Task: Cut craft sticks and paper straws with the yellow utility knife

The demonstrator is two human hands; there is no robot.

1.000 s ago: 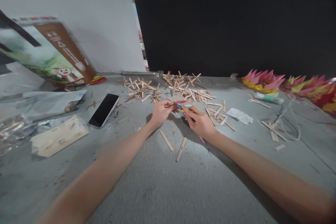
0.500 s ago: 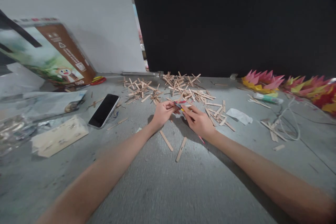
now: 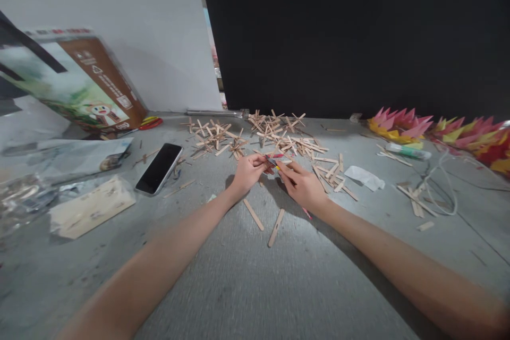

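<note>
My left hand (image 3: 247, 174) and my right hand (image 3: 305, 187) meet over the middle of the table, both with closed fingers. From the right fingertips juts a small grey-and-yellow tool (image 3: 278, 166), its exact kind too small to tell. The left fingers pinch something close against it, hidden by the fingers. Red shows just behind the fingertips, and a thin pink strip (image 3: 307, 213) peeks out below my right hand. Two loose wooden craft sticks (image 3: 254, 214) lie nearer to me. Behind the hands spreads a pile of craft sticks (image 3: 274, 130), many joined in crosses.
To the left are a phone (image 3: 159, 168), a plastic-wrapped packet (image 3: 93, 208), red-yellow scissors (image 3: 150, 122) and a printed bag (image 3: 95, 85). On the right are a crumpled tissue (image 3: 364, 177), a glue stick (image 3: 408, 151), a white cable (image 3: 454, 196) and paper flowers (image 3: 400, 125). A black panel (image 3: 350, 37) stands behind.
Both hands keep the same grip and place over the table. The whole view has shifted very slightly.
</note>
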